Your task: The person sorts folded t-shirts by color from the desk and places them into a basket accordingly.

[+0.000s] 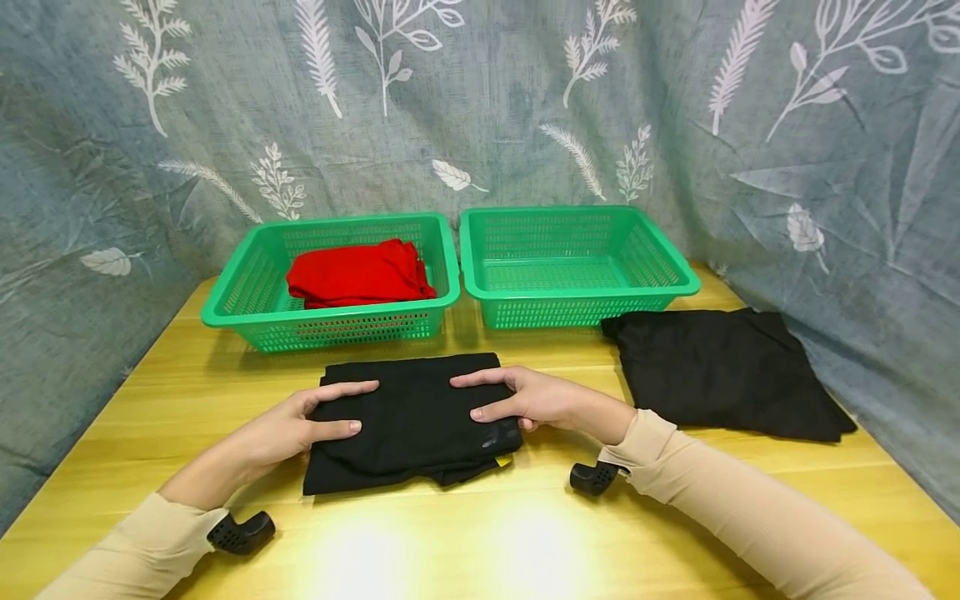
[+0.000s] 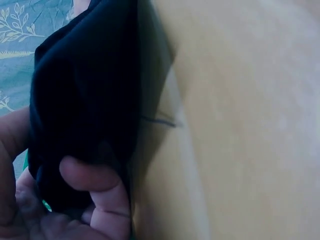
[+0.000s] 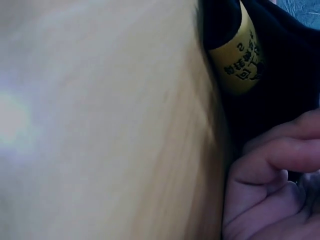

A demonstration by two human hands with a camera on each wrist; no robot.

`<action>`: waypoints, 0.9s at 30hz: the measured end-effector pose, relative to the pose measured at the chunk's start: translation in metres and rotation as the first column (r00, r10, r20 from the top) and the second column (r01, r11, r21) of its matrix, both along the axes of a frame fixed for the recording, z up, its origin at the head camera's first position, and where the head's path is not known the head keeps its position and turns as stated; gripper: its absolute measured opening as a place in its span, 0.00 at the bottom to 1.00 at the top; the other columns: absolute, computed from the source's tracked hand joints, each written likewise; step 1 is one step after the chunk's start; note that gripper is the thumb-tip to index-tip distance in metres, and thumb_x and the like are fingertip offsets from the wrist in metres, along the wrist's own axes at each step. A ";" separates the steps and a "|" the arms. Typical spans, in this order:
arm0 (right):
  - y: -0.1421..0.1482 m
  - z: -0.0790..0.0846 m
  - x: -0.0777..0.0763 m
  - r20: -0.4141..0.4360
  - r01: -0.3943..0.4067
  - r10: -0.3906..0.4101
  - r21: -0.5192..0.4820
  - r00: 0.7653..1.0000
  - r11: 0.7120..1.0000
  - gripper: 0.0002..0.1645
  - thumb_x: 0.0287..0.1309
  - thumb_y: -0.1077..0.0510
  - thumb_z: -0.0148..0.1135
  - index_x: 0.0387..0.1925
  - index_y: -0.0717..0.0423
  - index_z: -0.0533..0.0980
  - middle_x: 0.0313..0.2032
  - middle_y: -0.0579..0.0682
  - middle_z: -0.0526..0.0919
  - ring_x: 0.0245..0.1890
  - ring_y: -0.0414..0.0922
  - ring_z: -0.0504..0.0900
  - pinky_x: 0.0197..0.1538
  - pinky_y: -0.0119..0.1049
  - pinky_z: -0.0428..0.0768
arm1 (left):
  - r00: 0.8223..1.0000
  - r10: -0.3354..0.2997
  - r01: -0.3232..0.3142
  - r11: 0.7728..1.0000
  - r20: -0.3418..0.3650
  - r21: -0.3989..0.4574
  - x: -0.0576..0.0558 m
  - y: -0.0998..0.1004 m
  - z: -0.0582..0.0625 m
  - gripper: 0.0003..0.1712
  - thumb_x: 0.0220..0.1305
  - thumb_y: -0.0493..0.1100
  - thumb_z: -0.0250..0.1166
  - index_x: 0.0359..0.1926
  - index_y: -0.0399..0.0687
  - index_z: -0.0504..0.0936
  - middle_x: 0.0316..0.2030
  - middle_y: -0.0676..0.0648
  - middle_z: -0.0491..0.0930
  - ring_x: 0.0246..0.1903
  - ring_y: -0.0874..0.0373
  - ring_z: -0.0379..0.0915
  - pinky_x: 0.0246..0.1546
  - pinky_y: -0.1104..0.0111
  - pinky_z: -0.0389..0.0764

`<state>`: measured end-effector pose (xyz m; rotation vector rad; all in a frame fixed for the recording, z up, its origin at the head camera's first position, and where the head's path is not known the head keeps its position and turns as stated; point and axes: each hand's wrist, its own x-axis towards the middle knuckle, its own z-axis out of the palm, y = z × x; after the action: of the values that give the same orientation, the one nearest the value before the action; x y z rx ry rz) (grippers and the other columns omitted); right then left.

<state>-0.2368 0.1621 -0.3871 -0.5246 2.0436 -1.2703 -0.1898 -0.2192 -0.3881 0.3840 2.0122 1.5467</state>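
Observation:
A folded black garment [image 1: 408,421] lies between my two hands in the head view, near the middle of the table. At its left edge my left hand [image 1: 281,432] holds it, thumb and index finger on top, with other fingers hidden there. The left wrist view shows curled fingers [image 2: 95,182] against the dark cloth. My right hand [image 1: 546,398] grips the opposite edge, thumb and forefinger over the fabric. Close to that hand a yellow label [image 3: 239,62] with printed characters sticks out at the garment's near right corner.
Behind the garment stand two green plastic baskets. The left basket [image 1: 345,327] contains a folded red cloth [image 1: 360,273]; bare mesh shows inside the right basket [image 1: 577,312]. Another black garment [image 1: 723,371] lies flat at the right. A patterned grey-blue curtain [image 1: 495,108] hangs behind the wooden table [image 1: 172,400].

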 end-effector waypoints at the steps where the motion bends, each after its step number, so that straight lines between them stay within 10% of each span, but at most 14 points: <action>1: 0.000 0.000 0.000 -0.002 -0.002 0.002 0.000 1.000 1.000 0.35 0.70 0.50 0.73 0.75 0.28 0.74 0.85 0.52 0.54 0.11 0.40 0.62 0.22 0.29 0.65 | 1.000 0.001 -0.001 1.000 0.009 0.007 0.000 0.001 0.000 0.41 0.77 0.45 0.68 0.84 0.56 0.62 0.68 0.39 0.79 0.40 0.53 0.91 0.41 0.65 0.89; 9: 0.001 -0.001 0.000 -0.017 -0.011 0.011 0.006 1.000 1.000 0.36 0.69 0.51 0.74 0.75 0.30 0.74 0.84 0.49 0.59 0.12 0.39 0.60 0.22 0.29 0.64 | 0.998 0.036 -0.038 0.998 0.052 0.055 0.000 0.004 0.003 0.41 0.75 0.42 0.69 0.83 0.51 0.64 0.71 0.38 0.77 0.52 0.51 0.90 0.52 0.61 0.90; 20: 0.015 0.017 0.006 -0.117 0.023 -0.019 0.032 0.993 0.999 0.37 0.66 0.49 0.77 0.73 0.28 0.76 0.72 0.57 0.74 0.15 0.40 0.56 0.23 0.29 0.64 | 0.995 0.064 -0.064 0.998 -0.081 0.002 0.002 0.018 0.014 0.38 0.72 0.44 0.73 0.80 0.54 0.71 0.75 0.38 0.72 0.58 0.56 0.86 0.57 0.67 0.86; 24: 0.025 0.027 0.008 -0.144 0.033 -0.027 0.035 0.989 0.999 0.37 0.65 0.48 0.77 0.73 0.28 0.76 0.44 0.50 0.87 0.15 0.40 0.59 0.23 0.29 0.66 | 0.990 0.056 -0.058 0.998 -0.130 -0.012 0.002 0.024 0.024 0.38 0.72 0.44 0.73 0.79 0.55 0.72 0.73 0.39 0.75 0.58 0.57 0.86 0.57 0.68 0.85; 27: 0.032 0.036 0.010 -0.154 0.030 -0.025 0.029 0.988 0.999 0.38 0.66 0.49 0.77 0.75 0.30 0.75 0.20 0.42 0.74 0.14 0.40 0.59 0.23 0.30 0.66 | 0.989 0.044 -0.043 0.999 -0.140 0.007 0.003 0.029 0.032 0.38 0.73 0.43 0.72 0.79 0.54 0.72 0.70 0.38 0.79 0.57 0.56 0.87 0.57 0.67 0.86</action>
<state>-0.2272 0.1938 -0.3516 -0.5980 2.2009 -1.2456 -0.1872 -0.1898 -0.3565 0.4648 2.1380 1.5895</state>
